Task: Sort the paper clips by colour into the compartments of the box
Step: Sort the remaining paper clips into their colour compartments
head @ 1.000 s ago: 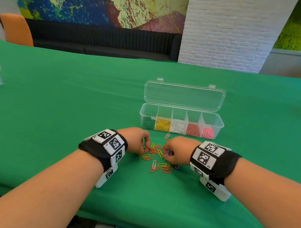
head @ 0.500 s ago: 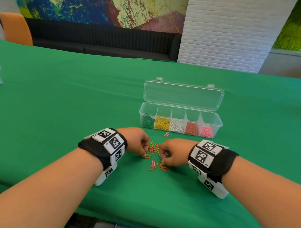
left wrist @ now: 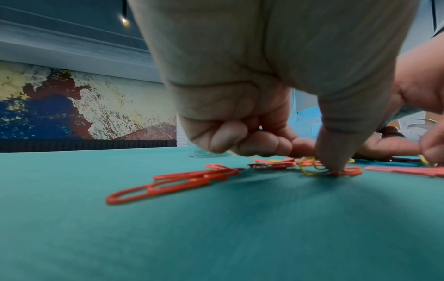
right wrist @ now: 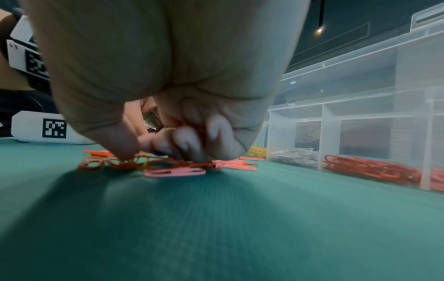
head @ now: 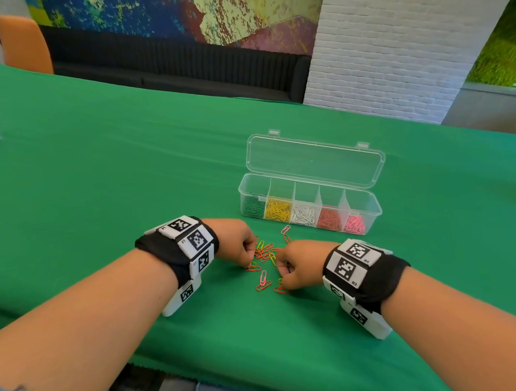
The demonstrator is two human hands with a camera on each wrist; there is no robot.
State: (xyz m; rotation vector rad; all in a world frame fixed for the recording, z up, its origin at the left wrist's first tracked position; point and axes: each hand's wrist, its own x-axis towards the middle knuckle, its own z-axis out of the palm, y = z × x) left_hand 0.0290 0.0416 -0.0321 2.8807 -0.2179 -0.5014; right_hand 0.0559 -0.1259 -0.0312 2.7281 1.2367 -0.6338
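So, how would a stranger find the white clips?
Look on the green table for the clear box with its lid open. Its five compartments run left to right: the white clips fill the middle one, between yellow and red.

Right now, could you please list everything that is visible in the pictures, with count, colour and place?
Clear plastic compartment box: one, transparent, lid open, on the table beyond the hands.
Sorted paper clips: five heaps, left to right green, yellow, white, red, pink, one per compartment.
Loose paper clips: a small pile, red, pink and yellow, between the hands; exact count unclear.
Green table cloth: one, covers the table.
Orange chair: one, far left.
Black sofa: one, behind the table.
White brick pillar: one, behind, right.
Left hand: fingers curled, thumb tip pressing a red clip.
Right hand: fingers curled over the pile.
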